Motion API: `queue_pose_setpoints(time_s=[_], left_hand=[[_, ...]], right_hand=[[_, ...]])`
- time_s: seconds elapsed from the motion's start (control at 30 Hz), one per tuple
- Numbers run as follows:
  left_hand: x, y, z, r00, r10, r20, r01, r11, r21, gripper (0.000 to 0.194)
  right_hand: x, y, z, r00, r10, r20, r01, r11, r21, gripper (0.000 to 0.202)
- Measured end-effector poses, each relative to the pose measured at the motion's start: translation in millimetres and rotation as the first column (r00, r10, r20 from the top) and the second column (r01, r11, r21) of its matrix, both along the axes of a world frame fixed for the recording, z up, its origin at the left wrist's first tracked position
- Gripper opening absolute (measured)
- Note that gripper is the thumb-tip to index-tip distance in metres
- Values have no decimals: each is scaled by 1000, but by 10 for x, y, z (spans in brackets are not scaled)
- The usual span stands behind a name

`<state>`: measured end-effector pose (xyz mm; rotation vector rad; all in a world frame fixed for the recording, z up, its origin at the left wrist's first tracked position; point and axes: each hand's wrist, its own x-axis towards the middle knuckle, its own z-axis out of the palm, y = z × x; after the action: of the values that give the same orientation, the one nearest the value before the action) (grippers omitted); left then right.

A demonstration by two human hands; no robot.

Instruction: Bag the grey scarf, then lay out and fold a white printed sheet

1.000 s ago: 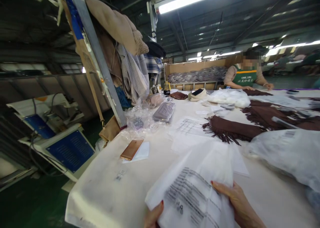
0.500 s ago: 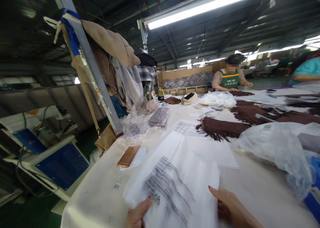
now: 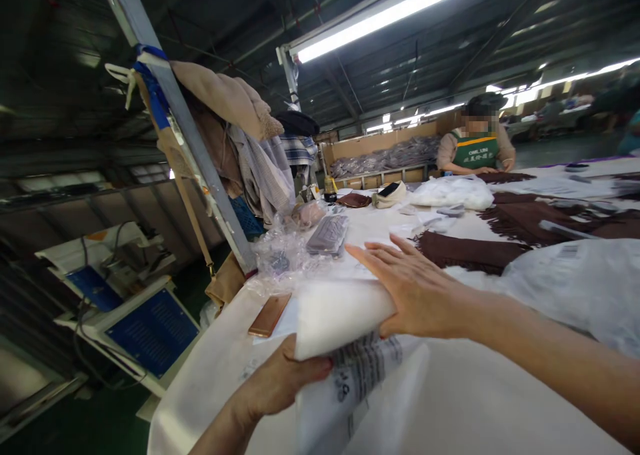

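A white plastic bag (image 3: 345, 368) with black printed text lies on the white table (image 3: 215, 368) in front of me, its far end folded back toward me. My left hand (image 3: 280, 382) grips the bag's left edge at the fold, thumb on top. My right hand (image 3: 410, 288) lies flat, fingers together and stretched out, pressing on the folded part of the bag.
A copper-coloured phone (image 3: 270, 314) lies on a white slip left of the bag. Brown fringed scarves (image 3: 470, 252) and filled plastic bags (image 3: 565, 282) cover the right side. A slanted metal post (image 3: 200, 148) hung with clothes stands at the left edge. A person (image 3: 475, 150) works at the far end.
The bag lay flat under both hands; now its far end is folded over. My right hand has reached forward onto the fold, and my left hand has moved up along the left edge.
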<state>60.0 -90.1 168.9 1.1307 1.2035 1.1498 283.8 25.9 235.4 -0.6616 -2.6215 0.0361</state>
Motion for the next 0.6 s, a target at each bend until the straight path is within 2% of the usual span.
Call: queue_pose_setpoints(time_s=[0.03, 0.1, 0.17, 0.23, 0.33, 0.43, 0.5, 0.6], left_hand=[[3, 40, -9, 999, -42, -33, 42, 999, 4, 46], [10, 111, -34, 993, -101, -57, 101, 995, 0, 44], [23, 175, -53, 989, -140, -38, 140, 990, -25, 42], [35, 234, -57, 984, -176, 20, 177, 981, -73, 42], [19, 314, -40, 981, -174, 83, 184, 974, -130, 42], [-74, 366, -63, 975, -224, 13, 224, 965, -137, 40], [-166, 380, -140, 964, -253, -81, 240, 960, -147, 33], [-284, 379, -349, 976, -163, -141, 144, 980, -137, 22]], right_hand=[[-29, 28, 25, 997, -13, 81, 24, 991, -129, 108], [-31, 71, -9, 981, -41, 190, 106, 932, -347, 77], [4, 94, -88, 981, -73, 180, 156, 849, -505, 35], [39, 108, -153, 989, -109, 97, 146, 741, -655, 14], [69, 149, -189, 991, -137, 4, 85, 592, -801, 13], [103, 231, -168, 989, -142, -32, 44, 501, -864, 15], [148, 293, -135, 984, -161, -70, 10, 450, -893, 18], [250, 369, -71, 957, -247, -155, -51, 381, -923, 21]])
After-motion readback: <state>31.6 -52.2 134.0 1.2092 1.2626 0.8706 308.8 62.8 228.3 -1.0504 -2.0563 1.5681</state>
